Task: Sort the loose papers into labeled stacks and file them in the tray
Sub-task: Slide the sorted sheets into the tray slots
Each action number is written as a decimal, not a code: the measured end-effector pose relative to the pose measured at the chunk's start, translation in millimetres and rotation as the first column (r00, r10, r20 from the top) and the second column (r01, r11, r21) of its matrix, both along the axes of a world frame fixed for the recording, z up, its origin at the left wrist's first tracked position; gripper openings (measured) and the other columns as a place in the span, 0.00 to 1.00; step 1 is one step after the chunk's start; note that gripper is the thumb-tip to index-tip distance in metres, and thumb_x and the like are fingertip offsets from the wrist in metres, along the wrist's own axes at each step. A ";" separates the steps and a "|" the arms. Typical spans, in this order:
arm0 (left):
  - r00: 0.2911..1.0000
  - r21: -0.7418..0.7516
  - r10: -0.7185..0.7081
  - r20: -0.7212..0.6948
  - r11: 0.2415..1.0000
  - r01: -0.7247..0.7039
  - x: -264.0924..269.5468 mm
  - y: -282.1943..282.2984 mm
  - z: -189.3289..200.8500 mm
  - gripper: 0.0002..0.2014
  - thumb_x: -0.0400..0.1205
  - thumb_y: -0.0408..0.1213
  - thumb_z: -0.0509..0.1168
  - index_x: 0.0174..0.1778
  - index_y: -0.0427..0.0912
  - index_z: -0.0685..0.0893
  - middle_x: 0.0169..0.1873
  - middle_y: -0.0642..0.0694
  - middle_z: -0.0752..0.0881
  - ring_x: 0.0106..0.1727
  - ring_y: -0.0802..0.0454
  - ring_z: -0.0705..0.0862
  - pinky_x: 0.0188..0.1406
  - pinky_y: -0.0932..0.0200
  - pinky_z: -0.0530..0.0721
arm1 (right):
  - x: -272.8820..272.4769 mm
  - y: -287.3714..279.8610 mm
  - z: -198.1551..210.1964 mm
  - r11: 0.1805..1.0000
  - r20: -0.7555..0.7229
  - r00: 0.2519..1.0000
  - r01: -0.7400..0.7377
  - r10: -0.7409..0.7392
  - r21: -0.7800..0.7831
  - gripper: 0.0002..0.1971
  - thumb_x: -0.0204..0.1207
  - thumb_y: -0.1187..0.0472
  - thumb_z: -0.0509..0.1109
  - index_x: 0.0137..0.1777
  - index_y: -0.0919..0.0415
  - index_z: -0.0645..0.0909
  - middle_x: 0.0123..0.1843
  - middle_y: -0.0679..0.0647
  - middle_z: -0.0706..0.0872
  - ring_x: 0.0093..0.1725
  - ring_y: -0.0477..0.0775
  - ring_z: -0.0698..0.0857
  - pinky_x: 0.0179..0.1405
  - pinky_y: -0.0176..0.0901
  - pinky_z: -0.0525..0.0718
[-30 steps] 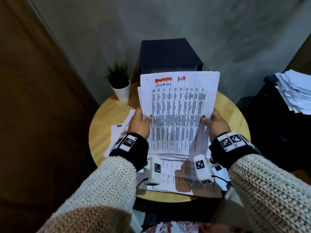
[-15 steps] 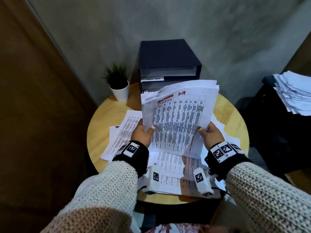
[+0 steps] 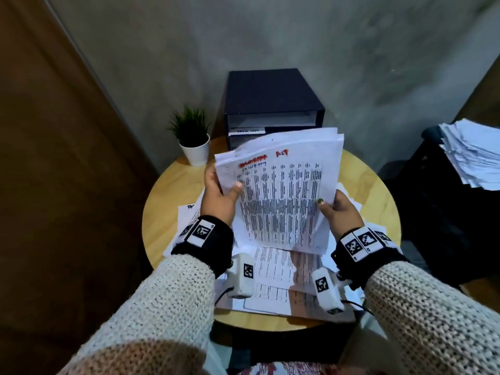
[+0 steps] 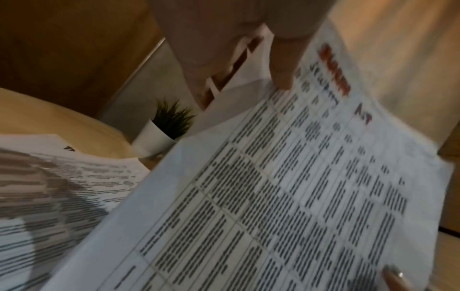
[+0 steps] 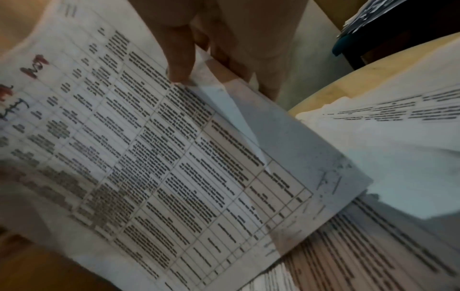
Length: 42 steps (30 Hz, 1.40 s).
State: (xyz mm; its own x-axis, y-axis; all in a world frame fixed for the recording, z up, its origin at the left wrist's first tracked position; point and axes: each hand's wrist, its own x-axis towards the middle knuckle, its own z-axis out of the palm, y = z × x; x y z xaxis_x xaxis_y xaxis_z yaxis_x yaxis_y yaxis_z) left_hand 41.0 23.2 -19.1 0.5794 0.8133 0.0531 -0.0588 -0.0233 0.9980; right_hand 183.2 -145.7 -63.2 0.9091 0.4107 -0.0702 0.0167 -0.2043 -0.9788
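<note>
My left hand (image 3: 219, 197) and right hand (image 3: 341, 212) each pinch a side edge of the paper stack (image 3: 281, 196) (red scrawl on top), tilted above the round table (image 3: 162, 201), near the filing tray (image 3: 273, 104).

A stack of printed table sheets (image 3: 281, 196), red-marked on top, tilts upright above loose papers (image 3: 273, 277).

Honestly not much is legible here. The top sheet of the held stack (image 3: 281, 196) has red marker writing across its top edge, too smeared to read, with blue handwriting under it that I can't make out either. The printed table below is just blurred lines. The white label (image 3: 246, 130) on the black file tray (image 3: 270, 93) is unreadable too.
</note>
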 end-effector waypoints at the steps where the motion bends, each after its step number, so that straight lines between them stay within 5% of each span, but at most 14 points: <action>1: 0.999 0.035 0.009 0.047 0.999 -0.011 -0.8 -0.8 3.3 0.30 0.80 0.26 0.65 0.69 0.61 0.66 0.64 0.50 0.80 0.64 0.48 0.81 0.67 0.49 0.79 | -1.8 -1.9 -0.9 1.000 -0.025 1.000 0.008 -0.007 0.016 0.16 0.80 0.70 0.65 0.66 0.60 0.77 0.57 0.56 0.86 0.57 0.53 0.83 0.63 0.47 0.77; 3: 0.995 0.114 0.009 0.102 0.993 -0.021 -2.8 -2.2 10.0 0.34 0.80 0.25 0.65 0.70 0.68 0.65 0.63 0.53 0.77 0.60 0.51 0.81 0.61 0.59 0.81 | -3.2 -6.3 -5.7 1.000 -0.034 0.999 0.018 -0.017 0.020 0.16 0.79 0.67 0.67 0.66 0.57 0.77 0.56 0.53 0.86 0.57 0.51 0.83 0.63 0.47 0.78; 6: 0.995 0.251 -0.032 0.095 0.968 0.008 -3.1 -1.1 15.8 0.28 0.80 0.26 0.64 0.67 0.63 0.73 0.65 0.49 0.76 0.53 0.58 0.82 0.52 0.74 0.80 | -2.5 -11.8 -7.8 0.999 -0.043 0.999 0.023 -0.022 0.026 0.16 0.79 0.66 0.68 0.67 0.58 0.79 0.57 0.53 0.86 0.57 0.50 0.82 0.61 0.45 0.77; 10: 0.997 0.355 -0.073 -0.002 0.932 0.069 2.4 1.6 19.3 0.13 0.80 0.33 0.68 0.54 0.56 0.83 0.57 0.43 0.83 0.50 0.56 0.80 0.53 0.61 0.80 | -0.1 -13.2 -7.1 0.998 -0.049 0.998 0.046 -0.044 0.038 0.15 0.80 0.65 0.67 0.66 0.58 0.80 0.57 0.52 0.86 0.57 0.51 0.82 0.61 0.46 0.76; 12: 0.998 0.374 -0.060 0.009 0.926 0.052 4.3 2.9 21.0 0.09 0.79 0.34 0.68 0.50 0.54 0.84 0.53 0.39 0.84 0.47 0.58 0.79 0.49 0.62 0.78 | 0.5 -12.8 -8.1 0.998 -0.046 0.998 0.046 -0.044 0.047 0.13 0.80 0.65 0.67 0.63 0.55 0.81 0.55 0.51 0.86 0.60 0.54 0.83 0.66 0.52 0.77; 17: 0.988 0.370 -0.087 0.124 0.928 0.036 -0.1 -0.8 29.8 0.15 0.81 0.30 0.65 0.53 0.59 0.84 0.52 0.62 0.85 0.59 0.59 0.83 0.60 0.61 0.82 | 1.2 -15.5 -8.7 0.996 -0.044 0.999 0.013 -0.009 0.094 0.12 0.77 0.67 0.69 0.51 0.47 0.83 0.52 0.54 0.88 0.59 0.59 0.85 0.67 0.61 0.78; 21: 0.995 0.380 -0.060 0.080 0.925 0.026 2.0 2.0 32.1 0.10 0.81 0.32 0.66 0.47 0.55 0.84 0.44 0.60 0.86 0.48 0.64 0.84 0.53 0.63 0.84 | 0.0 -16.8 -10.1 0.997 -0.086 0.996 -0.013 0.019 0.075 0.13 0.75 0.67 0.71 0.47 0.45 0.84 0.49 0.47 0.89 0.56 0.58 0.87 0.67 0.59 0.79; 24: 0.999 0.393 -0.020 0.045 0.920 0.001 2.1 6.1 32.5 0.09 0.80 0.35 0.67 0.43 0.57 0.83 0.39 0.60 0.85 0.44 0.62 0.83 0.50 0.57 0.84 | -2.4 -17.0 -13.1 1.000 -0.081 0.997 -0.014 0.014 -0.001 0.11 0.76 0.67 0.71 0.54 0.51 0.84 0.53 0.52 0.90 0.55 0.55 0.86 0.65 0.53 0.80; 28: 0.997 0.503 0.016 -0.073 0.864 0.023 0.2 9.2 39.8 0.04 0.80 0.38 0.67 0.46 0.53 0.81 0.42 0.58 0.85 0.47 0.57 0.84 0.48 0.58 0.83 | -0.8 -15.1 -11.6 0.997 0.003 1.000 -0.011 0.012 -0.074 0.16 0.78 0.67 0.68 0.66 0.60 0.79 0.55 0.55 0.87 0.58 0.55 0.85 0.60 0.47 0.80; 30: 0.986 0.575 0.047 -0.162 0.816 0.056 -1.0 14.1 46.0 0.09 0.80 0.38 0.66 0.52 0.56 0.78 0.44 0.56 0.83 0.48 0.55 0.83 0.49 0.58 0.80 | 2.7 -13.1 -2.1 0.996 0.059 0.998 -0.001 0.007 -0.094 0.16 0.79 0.68 0.67 0.67 0.62 0.78 0.55 0.55 0.86 0.57 0.53 0.84 0.58 0.45 0.79; 33: 0.916 0.664 0.174 -0.362 0.738 0.122 -1.6 21.6 55.2 0.20 0.81 0.36 0.63 0.67 0.60 0.74 0.53 0.52 0.81 0.57 0.54 0.79 0.65 0.52 0.70 | 11.7 -10.4 21.2 0.994 0.187 0.982 0.018 0.002 -0.105 0.15 0.77 0.69 0.68 0.64 0.64 0.77 0.56 0.60 0.87 0.55 0.56 0.85 0.59 0.45 0.81; 35: 0.835 0.713 0.288 -0.468 0.682 0.165 -2.0 27.4 54.3 0.17 0.80 0.33 0.61 0.62 0.54 0.80 0.58 0.48 0.81 0.64 0.47 0.76 0.69 0.48 0.66 | 14.7 -10.0 43.5 0.985 0.305 0.952 0.023 0.031 -0.172 0.17 0.77 0.68 0.69 0.65 0.65 0.76 0.56 0.59 0.86 0.56 0.55 0.84 0.51 0.35 0.76; 39: 0.956 0.445 0.008 -0.292 0.886 0.129 -9.3 25.2 35.8 0.21 0.72 0.25 0.71 0.49 0.56 0.75 0.49 0.52 0.84 0.54 0.50 0.82 0.59 0.52 0.81 | 4.8 -6.5 90.0 0.888 0.602 0.769 0.103 0.215 -0.449 0.17 0.77 0.65 0.66 0.65 0.51 0.79 0.56 0.55 0.87 0.57 0.62 0.83 0.58 0.45 0.72; 42: 0.977 0.142 -0.107 -0.186 0.981 0.134 -12.5 10.0 18.2 0.25 0.70 0.22 0.73 0.49 0.58 0.76 0.47 0.54 0.86 0.48 0.57 0.84 0.41 0.62 0.86 | -9.0 6.9 100.3 0.786 0.696 0.578 0.145 0.426 -0.601 0.12 0.77 0.63 0.64 0.55 0.46 0.81 0.53 0.47 0.88 0.56 0.58 0.81 0.50 0.43 0.57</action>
